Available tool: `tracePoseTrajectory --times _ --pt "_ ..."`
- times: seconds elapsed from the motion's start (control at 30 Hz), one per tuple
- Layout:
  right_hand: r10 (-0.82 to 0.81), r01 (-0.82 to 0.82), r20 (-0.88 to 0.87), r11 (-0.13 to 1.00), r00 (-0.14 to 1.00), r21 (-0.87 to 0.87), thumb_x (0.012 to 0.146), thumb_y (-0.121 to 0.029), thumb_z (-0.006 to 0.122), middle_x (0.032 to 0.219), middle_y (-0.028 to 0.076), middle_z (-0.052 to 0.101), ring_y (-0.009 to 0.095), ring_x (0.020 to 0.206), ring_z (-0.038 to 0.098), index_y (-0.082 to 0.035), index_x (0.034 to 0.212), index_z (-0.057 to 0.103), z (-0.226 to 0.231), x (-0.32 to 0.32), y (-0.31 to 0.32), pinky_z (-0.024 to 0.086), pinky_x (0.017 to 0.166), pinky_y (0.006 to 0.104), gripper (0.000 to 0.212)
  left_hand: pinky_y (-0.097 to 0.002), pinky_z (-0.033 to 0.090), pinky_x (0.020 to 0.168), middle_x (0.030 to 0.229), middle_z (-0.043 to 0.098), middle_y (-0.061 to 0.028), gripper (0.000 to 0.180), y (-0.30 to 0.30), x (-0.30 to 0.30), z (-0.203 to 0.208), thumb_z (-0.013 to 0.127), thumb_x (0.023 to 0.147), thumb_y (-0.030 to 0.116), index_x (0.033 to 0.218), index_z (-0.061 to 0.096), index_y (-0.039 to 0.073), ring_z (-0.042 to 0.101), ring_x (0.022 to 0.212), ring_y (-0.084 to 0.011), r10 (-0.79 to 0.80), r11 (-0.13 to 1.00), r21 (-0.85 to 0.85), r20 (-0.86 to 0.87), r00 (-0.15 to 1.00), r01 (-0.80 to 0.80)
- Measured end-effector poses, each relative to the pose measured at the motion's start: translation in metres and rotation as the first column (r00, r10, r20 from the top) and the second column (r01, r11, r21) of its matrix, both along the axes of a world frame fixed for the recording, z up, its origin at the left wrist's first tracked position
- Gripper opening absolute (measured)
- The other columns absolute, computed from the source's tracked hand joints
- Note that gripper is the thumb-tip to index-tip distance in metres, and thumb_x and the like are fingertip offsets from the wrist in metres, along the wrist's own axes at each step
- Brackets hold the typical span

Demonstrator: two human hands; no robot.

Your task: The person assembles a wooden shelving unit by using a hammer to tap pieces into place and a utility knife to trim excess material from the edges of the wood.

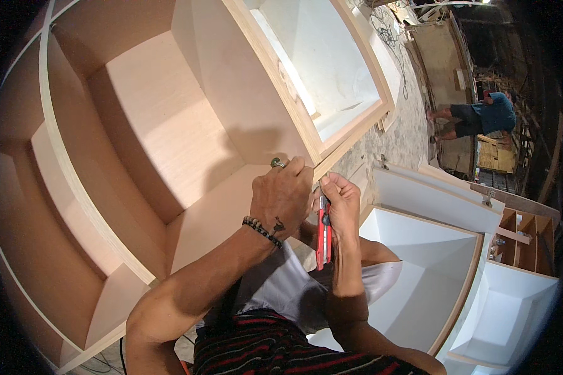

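My right hand [344,203] is closed around a red utility knife [323,234], its handle pointing down toward me. The knife's upper end meets the corner of a wooden cabinet's pale front edge [331,159]. My left hand [278,197], with a ring and a beaded bracelet, is curled over that same corner, right beside the knife. Its fingertips are partly hidden behind the back of the hand. The open wooden cabinet [162,119] has bare tan compartments and fills the left and upper part of the view.
White-lined cabinet boxes [419,269] stand on the right, with loose panels [438,194] behind them. A small brown compartment unit [528,240] is at far right. Cables [391,37] lie on the concrete floor [381,140]. A person in a blue shirt [497,114] stands in the background.
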State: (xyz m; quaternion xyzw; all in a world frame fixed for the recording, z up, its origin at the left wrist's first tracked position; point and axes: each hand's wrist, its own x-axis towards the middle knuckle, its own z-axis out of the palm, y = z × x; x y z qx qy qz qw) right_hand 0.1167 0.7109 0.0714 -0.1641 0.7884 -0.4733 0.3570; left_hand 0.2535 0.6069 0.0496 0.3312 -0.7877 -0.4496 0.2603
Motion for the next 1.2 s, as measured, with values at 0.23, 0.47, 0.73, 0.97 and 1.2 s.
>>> tracePoseTrajectory --times 0.23,0.47,0.73,0.97,1.2 --pt "0.029 -0.029 0.022 0.999 0.999 0.014 0.101 -0.018 0.067 0.069 0.005 0.069 0.01 0.047 0.058 -0.002 0.097 0.07 0.001 -0.003 0.002 0.042 0.043 0.0243 0.017 -0.0463 0.055 0.062 0.09 0.061 -0.0077 0.011 0.001 0.0 -0.003 0.074 0.077 0.015 0.083 0.068 0.009 0.069 0.082 -0.0316 -0.01 1.0 -0.002 -0.006 1.0 0.01" --pt "0.04 -0.041 0.015 0.999 0.999 0.028 0.102 -0.017 0.066 0.069 0.006 0.068 0.01 0.049 0.059 -0.001 0.098 0.07 0.006 0.004 -0.002 0.044 0.045 0.0243 0.017 -0.0461 0.055 0.063 0.09 0.06 -0.0076 0.013 -0.001 0.001 -0.004 0.074 0.075 0.014 0.085 0.067 0.009 0.068 0.081 -0.032 -0.002 1.0 -0.005 -0.023 1.0 0.002" --pt "-0.014 0.016 -0.063 0.999 0.998 0.035 0.102 -0.014 0.065 0.069 0.005 0.067 0.01 0.05 0.059 0.002 0.103 0.07 0.003 0.006 -0.004 0.045 0.045 0.0243 0.016 -0.0453 0.056 0.064 0.092 0.059 -0.0071 0.02 -0.002 0.003 0.002 0.077 0.074 0.016 0.087 0.065 0.008 0.067 0.089 -0.0294 -0.043 0.999 0.018 0.02 0.999 0.042" --pt "-0.048 0.049 -0.084 0.999 0.995 0.005 0.101 -0.013 0.066 0.069 0.006 0.067 0.01 0.049 0.058 0.003 0.104 0.07 -0.001 0.01 -0.003 0.044 0.044 0.0245 0.017 -0.0434 0.057 0.065 0.096 0.06 -0.0059 0.025 -0.002 0.004 0.0 0.08 0.077 0.02 0.092 0.066 0.006 0.067 0.095 -0.0264 -0.062 0.998 0.007 0.029 0.998 0.062" --pt "0.034 -0.023 -0.109 0.995 0.993 0.101 0.101 -0.013 0.066 0.068 0.006 0.067 0.011 0.049 0.058 0.003 0.101 0.071 0.012 0.005 -0.007 0.044 0.045 0.0251 0.017 -0.045 0.055 0.063 0.09 0.06 -0.008 0.014 0.0 0.0 -0.001 0.073 0.075 0.015 0.082 0.065 0.007 0.066 0.088 -0.0294 0.012 1.0 0.0 -0.027 1.0 -0.012"
